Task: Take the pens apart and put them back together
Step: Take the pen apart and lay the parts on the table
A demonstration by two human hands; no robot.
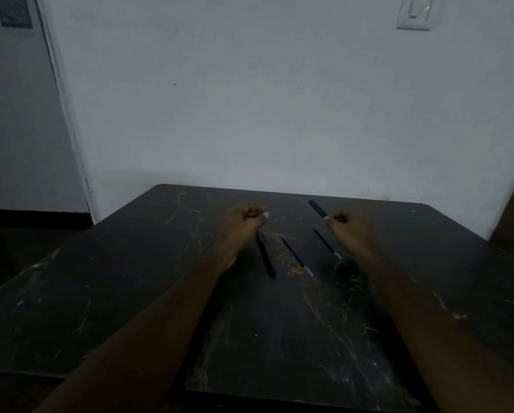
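The right grip [351, 231] pinches a pen barrel [317, 208] by its end, the left grip [243, 220] is curled, around what I cannot tell, above the black pen [266, 254], and right of that pen the first refill [297, 257] and the second refill [327, 244] may roll over the worktop [130, 293] if a forearm brushes them.

Forearms outstretched, left hand [245, 217] fisted, right hand [349, 225] pinching pen barrel [317, 208]

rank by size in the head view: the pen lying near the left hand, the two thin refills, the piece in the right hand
1. pen: longest and thickest
2. middle refill and right refill: look alike, so not ranked
3. barrel piece: shortest showing, but partly hidden in the right hand
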